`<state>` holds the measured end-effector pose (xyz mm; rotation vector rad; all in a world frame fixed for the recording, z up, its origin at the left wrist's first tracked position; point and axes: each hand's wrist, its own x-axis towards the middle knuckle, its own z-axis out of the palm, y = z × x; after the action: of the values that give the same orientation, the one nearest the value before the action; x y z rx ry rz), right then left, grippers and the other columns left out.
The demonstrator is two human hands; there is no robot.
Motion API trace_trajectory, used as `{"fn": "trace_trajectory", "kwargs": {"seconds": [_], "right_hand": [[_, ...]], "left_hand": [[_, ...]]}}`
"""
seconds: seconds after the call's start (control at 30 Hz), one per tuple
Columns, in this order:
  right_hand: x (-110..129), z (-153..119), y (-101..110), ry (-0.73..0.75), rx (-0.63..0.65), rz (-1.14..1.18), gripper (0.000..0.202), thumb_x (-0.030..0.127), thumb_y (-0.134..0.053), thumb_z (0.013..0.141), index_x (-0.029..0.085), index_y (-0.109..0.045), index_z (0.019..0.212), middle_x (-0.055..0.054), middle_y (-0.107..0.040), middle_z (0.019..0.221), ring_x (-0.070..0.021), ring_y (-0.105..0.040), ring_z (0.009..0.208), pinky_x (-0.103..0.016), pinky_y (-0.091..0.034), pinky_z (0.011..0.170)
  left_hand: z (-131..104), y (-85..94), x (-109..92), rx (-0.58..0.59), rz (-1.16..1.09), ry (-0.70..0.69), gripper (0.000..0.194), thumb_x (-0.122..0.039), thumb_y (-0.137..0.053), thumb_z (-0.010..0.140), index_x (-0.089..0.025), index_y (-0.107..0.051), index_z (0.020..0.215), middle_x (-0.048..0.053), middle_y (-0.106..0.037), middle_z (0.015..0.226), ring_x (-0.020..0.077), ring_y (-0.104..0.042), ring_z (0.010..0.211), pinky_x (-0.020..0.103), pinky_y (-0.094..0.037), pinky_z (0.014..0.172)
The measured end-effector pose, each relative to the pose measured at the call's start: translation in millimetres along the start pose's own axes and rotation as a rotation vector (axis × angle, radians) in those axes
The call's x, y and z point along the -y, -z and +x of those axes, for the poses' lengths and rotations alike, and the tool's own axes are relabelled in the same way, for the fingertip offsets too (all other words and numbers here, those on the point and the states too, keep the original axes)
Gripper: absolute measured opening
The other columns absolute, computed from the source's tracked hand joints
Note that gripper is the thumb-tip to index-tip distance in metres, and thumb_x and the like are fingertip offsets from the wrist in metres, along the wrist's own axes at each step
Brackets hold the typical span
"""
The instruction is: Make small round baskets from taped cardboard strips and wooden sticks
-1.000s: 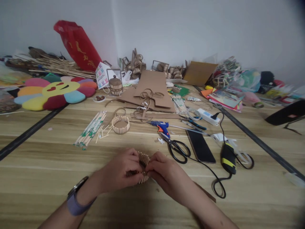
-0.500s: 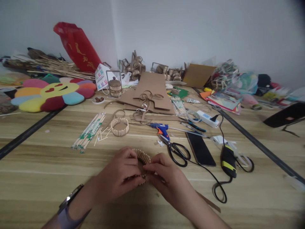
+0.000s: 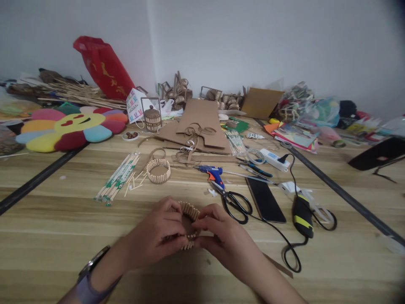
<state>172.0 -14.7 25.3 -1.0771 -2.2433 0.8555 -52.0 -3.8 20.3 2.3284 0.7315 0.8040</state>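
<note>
A round ring of short wooden sticks (image 3: 189, 209) with a brown cardboard inside sits low in the middle, between my hands. My left hand (image 3: 161, 232) grips its left side, fingers over the rim and thumb at the near edge. Pinching the right side of the same ring is my right hand (image 3: 217, 230). Both hands hide parts of its wall. Beyond them stands a second stick ring (image 3: 158, 171), with loose sticks (image 3: 134, 183) and packs of sticks (image 3: 117, 179) to its left.
Scissors (image 3: 236, 204), a blue glue gun (image 3: 212, 174) and a black phone (image 3: 266, 199) lie to the right, with a cable and power strip (image 3: 274, 159). Cardboard sheets (image 3: 201, 120) are at the back. A flower cushion (image 3: 76, 126) lies at left.
My fingers have shifted slightly on the stick ring, and more of its inside and near wall shows. The whole view has moved a little.
</note>
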Motion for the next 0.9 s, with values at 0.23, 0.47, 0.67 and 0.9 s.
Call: {"fn": "trace_trajectory", "kwargs": {"seconds": [0.23, 0.47, 0.67, 0.9], "right_hand": [[2.1, -0.7, 3.8, -0.015, 0.069, -0.022, 0.024, 0.002, -0.063, 0.084, 0.019, -0.068, 0.1, -0.007, -0.058, 0.111, -0.0167, -0.064, 0.096, -0.026, -0.05, 0.084], [7.4, 0.7, 5.1, 0.017, 0.067, -0.062, 0.016, 0.003, -0.059, 0.087, 0.017, -0.067, 0.086, -0.006, -0.059, 0.1, -0.016, -0.062, 0.09, -0.024, -0.049, 0.079], [10.2, 0.8, 0.7, 0.031, 0.057, -0.116, 0.018, 0.003, -0.056, 0.088, 0.017, -0.066, 0.084, -0.006, -0.06, 0.097, -0.0167, -0.062, 0.085, -0.026, -0.05, 0.077], [8.2, 0.7, -4.8, 0.039, 0.032, -0.053, 0.016, 0.004, -0.058, 0.087, 0.017, -0.067, 0.087, -0.007, -0.06, 0.1, -0.0175, -0.063, 0.088, -0.028, -0.052, 0.08]], "left_hand": [[1.0, 2.8, 0.5, 0.032, -0.002, -0.022, 0.037, -0.042, -0.048, 0.1, -0.021, -0.064, 0.074, 0.001, -0.061, 0.069, 0.0226, -0.052, 0.095, 0.035, -0.042, 0.088], [1.1, 3.2, 1.5, 0.051, 0.021, -0.023, 0.033, -0.038, -0.049, 0.099, -0.022, -0.063, 0.074, 0.0, -0.06, 0.067, 0.0219, -0.053, 0.093, 0.035, -0.043, 0.09], [1.9, -1.6, 0.7, -0.011, 0.112, -0.007, 0.016, -0.029, -0.059, 0.093, -0.022, -0.066, 0.08, 0.0, -0.066, 0.078, 0.0215, -0.055, 0.096, 0.035, -0.042, 0.09], [2.0, -6.1, -5.7, -0.025, 0.183, -0.069, 0.019, -0.028, -0.052, 0.098, -0.021, -0.066, 0.086, 0.0, -0.07, 0.084, 0.0212, -0.055, 0.095, 0.039, -0.034, 0.1]]}}
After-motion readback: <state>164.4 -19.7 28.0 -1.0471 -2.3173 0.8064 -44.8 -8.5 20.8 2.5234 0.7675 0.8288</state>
